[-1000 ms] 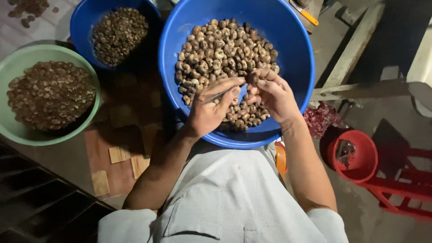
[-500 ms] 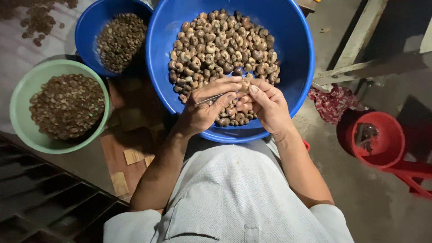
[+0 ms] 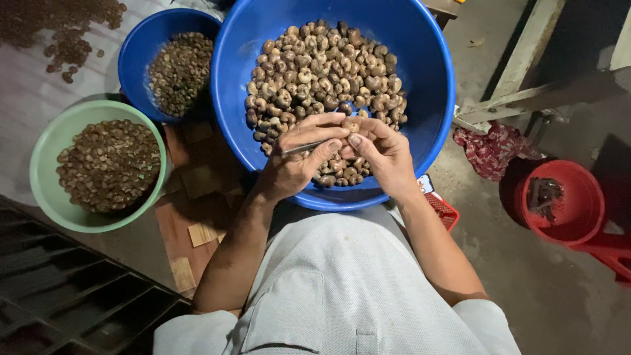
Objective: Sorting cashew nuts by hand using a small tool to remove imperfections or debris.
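A large blue basin (image 3: 434, 79) on my lap holds a heap of brown cashew nuts (image 3: 315, 66). My left hand (image 3: 296, 164) grips a thin metal pick (image 3: 303, 147), its tip pointing right toward my other hand. My right hand (image 3: 381, 154) pinches a single nut (image 3: 351, 125) between thumb and fingertips, just above the heap. Both hands meet over the near side of the basin.
A smaller blue bowl (image 3: 135, 59) and a green bowl (image 3: 49, 141), both with nuts, sit at the left. A red bucket (image 3: 585, 204) stands at the right, beside a patterned cloth (image 3: 490, 148). Loose nuts (image 3: 66, 33) lie top left. Wooden pieces (image 3: 197, 233) rest below.
The view has shifted, so the bowls sit lower and further right in frame. My hands stay together over the basin, the nut turned slightly between my right fingers.
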